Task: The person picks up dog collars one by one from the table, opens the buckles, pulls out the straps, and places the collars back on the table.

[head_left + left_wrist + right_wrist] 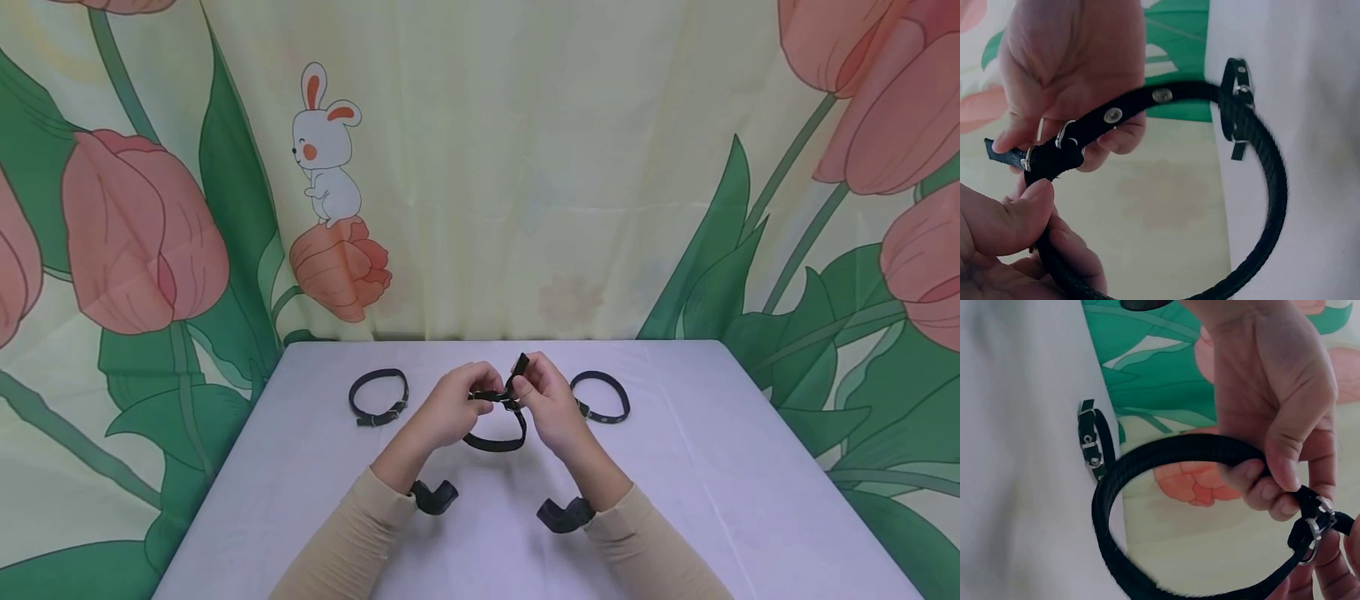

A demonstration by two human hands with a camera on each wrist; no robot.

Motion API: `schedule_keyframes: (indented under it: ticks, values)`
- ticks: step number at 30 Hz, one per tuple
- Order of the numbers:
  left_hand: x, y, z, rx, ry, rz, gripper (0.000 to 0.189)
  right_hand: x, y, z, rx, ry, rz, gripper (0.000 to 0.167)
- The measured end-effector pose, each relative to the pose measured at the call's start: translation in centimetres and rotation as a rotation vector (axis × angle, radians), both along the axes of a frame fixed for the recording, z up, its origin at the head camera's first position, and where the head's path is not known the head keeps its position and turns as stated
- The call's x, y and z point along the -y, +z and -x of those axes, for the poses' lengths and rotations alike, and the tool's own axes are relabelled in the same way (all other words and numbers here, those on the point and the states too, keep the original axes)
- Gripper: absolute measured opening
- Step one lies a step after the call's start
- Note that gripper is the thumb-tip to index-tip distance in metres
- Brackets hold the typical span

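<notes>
Both hands hold a looped black dog collar (495,446) up above the table. My left hand (453,404) grips the band beside the silver buckle (1314,540), thumb on one side and fingers curled behind. With my right hand (551,408) I pinch the strap end (1004,155), which sticks up past the buckle. Metal eyelets (1113,115) dot the band in the left wrist view. Part of the buckle is hidden behind fingers.
A second black collar (378,417) lies buckled on the white table (480,550) at the left, a third (606,417) at the right. Black wrist cameras (566,515) sit on both wrists. A tulip-printed curtain (510,167) hangs behind the table.
</notes>
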State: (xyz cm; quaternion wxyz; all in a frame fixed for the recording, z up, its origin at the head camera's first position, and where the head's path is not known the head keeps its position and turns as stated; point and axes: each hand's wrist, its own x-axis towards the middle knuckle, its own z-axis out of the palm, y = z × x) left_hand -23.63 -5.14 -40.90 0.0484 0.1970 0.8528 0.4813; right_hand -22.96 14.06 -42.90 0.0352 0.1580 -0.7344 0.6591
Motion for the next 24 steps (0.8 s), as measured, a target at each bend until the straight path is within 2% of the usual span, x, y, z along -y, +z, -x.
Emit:
schedule_keyframes:
  ticks: [6, 16, 24]
  values:
    - [0.03, 0.53, 0.04, 0.072, -0.047, -0.022, 0.028, 0.07, -0.07, 0.02, 0.004, -0.005, 0.006, 0.019]
    - [0.37, 0.19, 0.19, 0.096, -0.102, -0.049, 0.026, 0.42, -0.17, -0.17, -0.011, 0.028, 0.001, 0.013]
    - [0.48, 0.17, 0.13, 0.103, -0.067, -0.052, 0.026, 0.01, -0.43, 0.09, -0.021, 0.009, -0.012, 0.017]
